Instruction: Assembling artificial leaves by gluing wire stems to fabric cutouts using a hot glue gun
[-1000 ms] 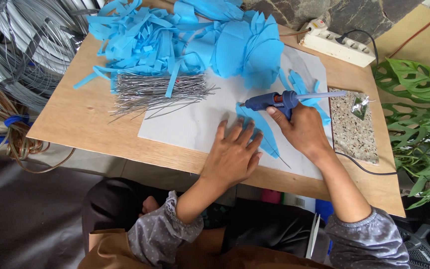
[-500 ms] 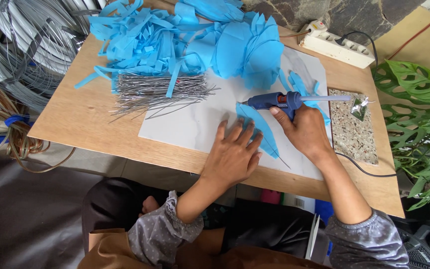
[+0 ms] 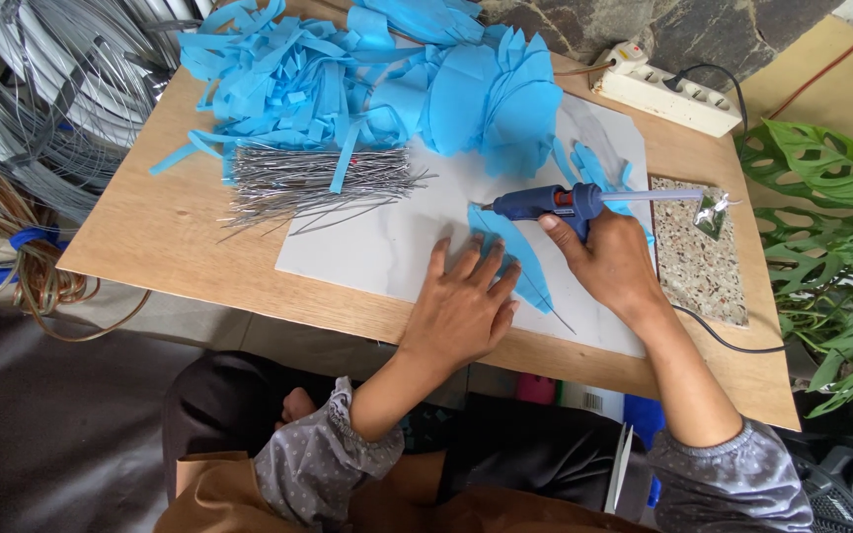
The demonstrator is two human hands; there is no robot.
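Pressing flat, open left hand (image 3: 461, 306) pins leaf (image 3: 513, 255); right hand (image 3: 609, 262) grips glue gun (image 3: 545, 204) (nozzle near fingertips): burn risk, likely.

Blue glue gun (image 3: 545, 202) in my right hand (image 3: 609, 262), centre-right, nozzle pointing left. Long blue leaf strip (image 3: 515, 252) flat on white sheet, under my left hand (image 3: 461, 306).

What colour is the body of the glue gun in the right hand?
Dark blue, with a red trigger; the pistol-shaped glue gun in the right hand shows best in the head view.
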